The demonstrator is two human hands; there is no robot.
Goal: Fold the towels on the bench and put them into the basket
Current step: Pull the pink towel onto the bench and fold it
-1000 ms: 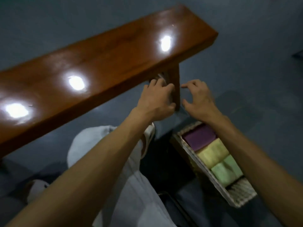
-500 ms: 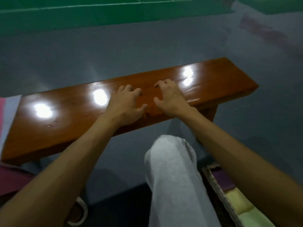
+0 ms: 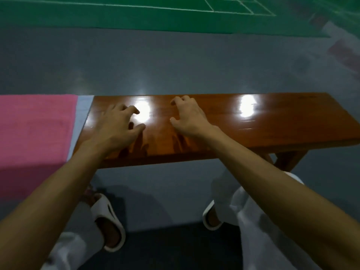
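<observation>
Having slid left along the counter (image 3: pixel 272 129) since a moment ago, my left hand (image 3: pixel 118 129) and right hand (image 3: pixel 188 117) hang loosely curled over it, holding nothing. Left of them a pink towel (image 3: pixel 33 129) lies spread, a pale blue towel (image 3: pixel 82 112) edging it.

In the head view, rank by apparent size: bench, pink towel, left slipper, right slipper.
1. bench
2. pink towel, cut off at the frame edge
3. left slipper
4. right slipper, partly hidden by a trouser leg; its rank against the left is unsure
</observation>
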